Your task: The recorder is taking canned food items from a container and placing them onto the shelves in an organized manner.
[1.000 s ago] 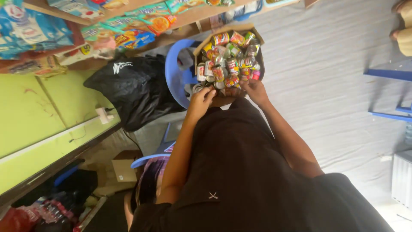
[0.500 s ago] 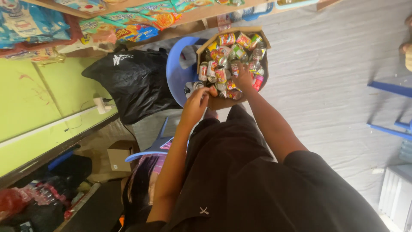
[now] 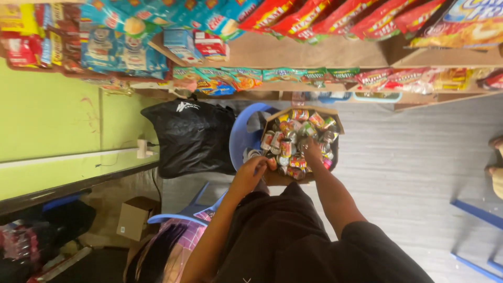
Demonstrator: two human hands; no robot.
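The left hand (image 3: 250, 173) is closed round a small tin (image 3: 271, 163) at the near left edge of an open brown cardboard box (image 3: 336, 124); the fingers curl over the tin, and only a red and pale end of it shows beyond them. Its long axis cannot be told with certainty from this view.

The right hand (image 3: 311, 152) lies palm-down inside the box, resting on the heap of small round tins (image 3: 291, 137). Whether it grips one cannot be told; the fingers are spread over the tins and hide what lies beneath.

The tins carry red, green, yellow and silver labels. They lie jumbled: some show round ends upward, others lie on their sides pointing various ways.

Just left of the left hand, touching the box, stands a blue plastic tub (image 3: 240, 137). Further left again, against the tub, sits a black plastic sack (image 3: 191, 137) with a small white mark near its top.

Beyond both hands run wooden shelves (image 3: 314, 52). The upper one bears red and orange snack packets (image 3: 335, 15); left of these are blue packets (image 3: 120, 42). The lower bears a row of flat green and red sachets (image 3: 293, 74).

Near the left elbow, on the floor, sits a small brown carton (image 3: 133, 225).
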